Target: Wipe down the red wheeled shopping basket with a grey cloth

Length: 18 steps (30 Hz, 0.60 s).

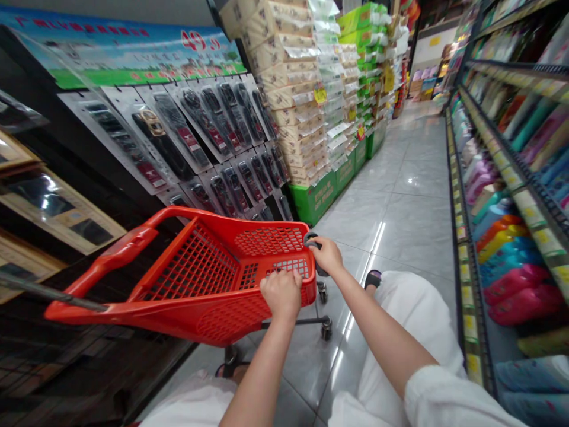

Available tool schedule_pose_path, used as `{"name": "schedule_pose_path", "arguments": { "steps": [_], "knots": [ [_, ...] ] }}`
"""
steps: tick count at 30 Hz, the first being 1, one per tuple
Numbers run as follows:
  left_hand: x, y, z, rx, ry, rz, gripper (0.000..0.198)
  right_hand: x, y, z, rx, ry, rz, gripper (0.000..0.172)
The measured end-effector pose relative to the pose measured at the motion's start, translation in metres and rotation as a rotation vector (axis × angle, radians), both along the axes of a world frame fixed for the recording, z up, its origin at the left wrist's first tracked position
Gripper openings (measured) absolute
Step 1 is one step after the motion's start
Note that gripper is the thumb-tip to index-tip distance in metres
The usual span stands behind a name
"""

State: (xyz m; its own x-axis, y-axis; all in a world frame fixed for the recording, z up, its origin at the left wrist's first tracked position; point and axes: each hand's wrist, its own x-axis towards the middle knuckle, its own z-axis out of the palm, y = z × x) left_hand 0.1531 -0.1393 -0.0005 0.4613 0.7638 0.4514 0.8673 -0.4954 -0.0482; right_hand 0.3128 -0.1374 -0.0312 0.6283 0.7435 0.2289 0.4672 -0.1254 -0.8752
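A red plastic shopping cart (186,308) with perforated basket walls stands sideways before me, and no goods show in its basket. My left hand (281,292) is closed over the near rim of the basket, close to its right end. At that end, my right hand (328,256) is closed around a dark grey rounded piece (313,242) on the cart's corner. The cart's red push handle (128,244) points to the left, away from both hands. Small dark caster wheels (326,328) show below the basket.
Packaged belts (162,139) hang on the left wall under a price banner (133,50). Behind the cart rise stacked boxes (296,89) on green bases (313,198). Shelves of colourful slippers (518,261) line the right side. Grey floor tiles (413,178) run between.
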Motion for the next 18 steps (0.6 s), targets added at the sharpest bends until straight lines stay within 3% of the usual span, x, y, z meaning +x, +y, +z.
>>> {"name": "schedule_pose_path", "arguments": {
  "steps": [4,7,10,12,15,18],
  "knots": [
    [0.000,0.001,0.001,0.002,0.022,-0.002,0.048,-0.036,-0.054,-0.022,0.265,0.231,0.084,0.021],
    [-0.003,-0.001,0.003,0.024,0.038,-0.017,0.048,-0.041,-0.069,-0.038,0.351,0.464,0.063,0.021],
    [-0.010,-0.004,0.005,0.061,0.044,-0.031,0.045,-0.020,-0.046,-0.047,0.418,0.635,-0.153,0.025],
    [-0.014,-0.007,0.006,0.083,0.045,-0.043,0.043,-0.001,-0.018,-0.046,0.438,0.675,-0.210,0.026],
    [-0.018,-0.010,0.007,0.093,0.047,-0.056,0.041,0.019,0.023,-0.040,0.392,0.662,-0.068,0.022],
    [-0.018,-0.010,0.007,0.082,0.051,-0.050,0.040,0.020,0.037,-0.039,0.344,0.638,0.010,0.020]
  ]
}}
